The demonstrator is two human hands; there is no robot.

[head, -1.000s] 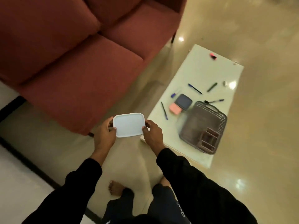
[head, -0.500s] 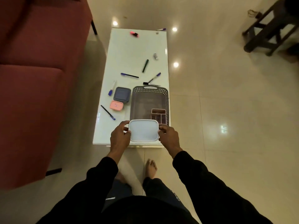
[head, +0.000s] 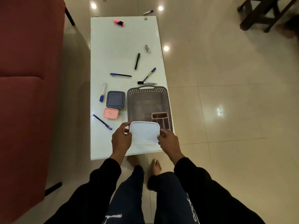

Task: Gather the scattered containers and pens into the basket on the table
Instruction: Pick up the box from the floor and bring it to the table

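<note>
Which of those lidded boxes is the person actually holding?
The white rectangular plastic box, gripped at its ends by the left hand and right hand; the grey box and pink box lie on the table.

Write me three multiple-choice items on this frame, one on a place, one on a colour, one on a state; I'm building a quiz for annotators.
1. Where does the small pink container lie?
A. inside the basket
B. on the table, left of the basket
C. on the floor

2. What colour is the container held by both hands?
A. white
B. red
C. green

3. How is the white container held?
A. left hand alone
B. lying free
C. gripped at both ends

Key: 1 B, it sits on the table beside the basket; 2 A, its lid shows white; 3 C, left hand and right hand each grip one end.
</note>
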